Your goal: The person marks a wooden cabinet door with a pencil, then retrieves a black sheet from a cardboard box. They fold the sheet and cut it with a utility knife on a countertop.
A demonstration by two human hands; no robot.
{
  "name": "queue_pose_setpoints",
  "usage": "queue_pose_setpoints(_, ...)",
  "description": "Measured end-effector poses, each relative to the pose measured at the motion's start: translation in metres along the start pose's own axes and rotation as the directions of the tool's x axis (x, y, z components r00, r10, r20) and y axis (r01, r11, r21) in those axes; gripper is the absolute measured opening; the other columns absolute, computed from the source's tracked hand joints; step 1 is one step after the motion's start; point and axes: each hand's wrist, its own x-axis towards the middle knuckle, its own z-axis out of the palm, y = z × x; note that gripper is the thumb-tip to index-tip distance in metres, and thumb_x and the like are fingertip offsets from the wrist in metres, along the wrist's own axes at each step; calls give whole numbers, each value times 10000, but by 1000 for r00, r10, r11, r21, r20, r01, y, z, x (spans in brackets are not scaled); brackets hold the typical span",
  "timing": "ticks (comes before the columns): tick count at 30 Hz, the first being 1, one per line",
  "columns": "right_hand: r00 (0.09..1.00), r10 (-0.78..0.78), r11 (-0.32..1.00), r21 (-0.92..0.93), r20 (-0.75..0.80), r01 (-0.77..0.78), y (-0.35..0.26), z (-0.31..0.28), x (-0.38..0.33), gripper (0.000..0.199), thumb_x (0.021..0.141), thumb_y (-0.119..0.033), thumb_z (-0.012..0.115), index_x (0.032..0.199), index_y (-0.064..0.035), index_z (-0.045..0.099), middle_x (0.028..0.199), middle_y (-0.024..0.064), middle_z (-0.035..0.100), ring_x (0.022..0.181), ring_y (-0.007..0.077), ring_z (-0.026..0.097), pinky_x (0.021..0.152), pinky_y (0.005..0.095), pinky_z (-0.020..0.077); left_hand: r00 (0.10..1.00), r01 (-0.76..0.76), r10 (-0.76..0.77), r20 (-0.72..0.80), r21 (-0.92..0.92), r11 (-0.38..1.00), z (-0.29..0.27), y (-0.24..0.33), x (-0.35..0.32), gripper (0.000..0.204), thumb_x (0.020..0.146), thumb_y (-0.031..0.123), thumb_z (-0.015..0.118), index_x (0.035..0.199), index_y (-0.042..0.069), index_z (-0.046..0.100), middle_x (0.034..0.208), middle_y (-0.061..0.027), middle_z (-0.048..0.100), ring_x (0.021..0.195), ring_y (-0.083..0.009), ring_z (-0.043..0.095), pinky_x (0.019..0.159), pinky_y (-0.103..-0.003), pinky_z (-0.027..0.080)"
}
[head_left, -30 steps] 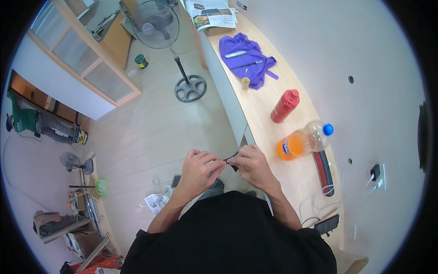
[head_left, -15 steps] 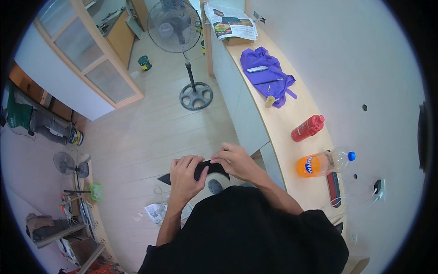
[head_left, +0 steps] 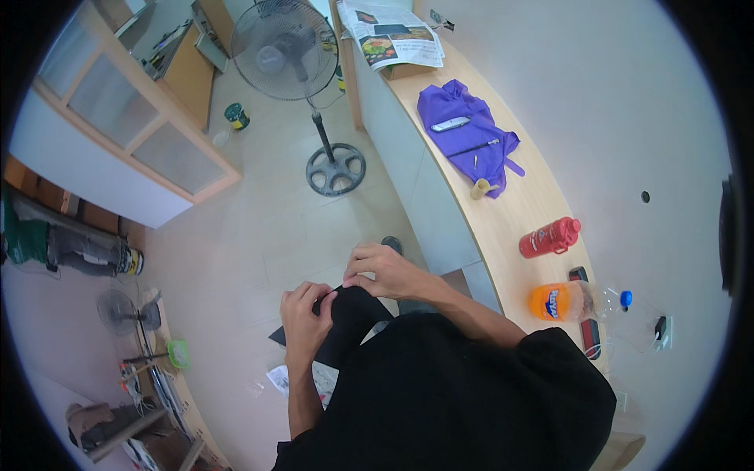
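Right now both hands meet on a black, cloth-like piece (head_left: 345, 322) held over a raised knee, above the pale tiled floor (head_left: 251, 235). The left hand (head_left: 305, 318) pinches its near edge, fingers curled onto the fabric; the right hand (head_left: 385, 271) closes over the top of it, just beyond and touching the same piece. What exactly the dark item is cannot be told from this height. A black strip of it hangs below the left hand's hold, toward scraps of paper (head_left: 302, 381) on the floor.

To the right of the grip runs a wooden counter (head_left: 503, 228) carrying a red bottle (head_left: 550, 237), an orange soda bottle (head_left: 569, 301) and, farther off, a purple cloth (head_left: 463, 137). Well beyond the hands stands a pedestal fan (head_left: 287, 51).

The likeliest slip, by my reading: the two pinches sit close together, so an uneven pull could let the fabric slide out of one hand and drop to the floor.
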Motion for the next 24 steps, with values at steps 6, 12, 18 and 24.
queue_pose_setpoints(6,786,424,902,132,-450,-411,156,-76,64,253,925,-207,711,1076,-4,697,887,119,718,862,224,693,756,382,546,965,215,-211,-155,10,977,11,-75,70,96,873,60,742,897,23,656,813,-102,658,794,-261,649,709,-381,467)
queue_pose_setpoints(12,189,413,591,104,-891,-800,367,-192,41,512,875,-289,744,1234,40,587,956,233,724,883,414,710,812,471,556,877,443,-431,-213,7,897,-7,-112,153,131,1052,132,567,1052,1,556,743,-114,565,673,-180,507,595,-332,426)
queue_pose_setpoints(18,-7,563,262,186,-826,-947,387,-229,53,875,835,-364,793,1453,43,325,1105,326,686,1022,533,661,914,544,528,895,400,-377,-238,59,914,1,-109,252,185,1086,183,516,1191,31,501,724,-8,495,640,-84,370,556,-277,290)
queue_pose_setpoints(24,-215,613,108,350,-760,-930,376,-237,72,992,755,-365,835,1493,2,284,1121,318,689,1041,485,684,945,511,542,988,109,-143,-55,-409,906,66,-117,367,282,1085,149,509,1308,-22,537,736,24,535,639,-67,415,581,-244,341)
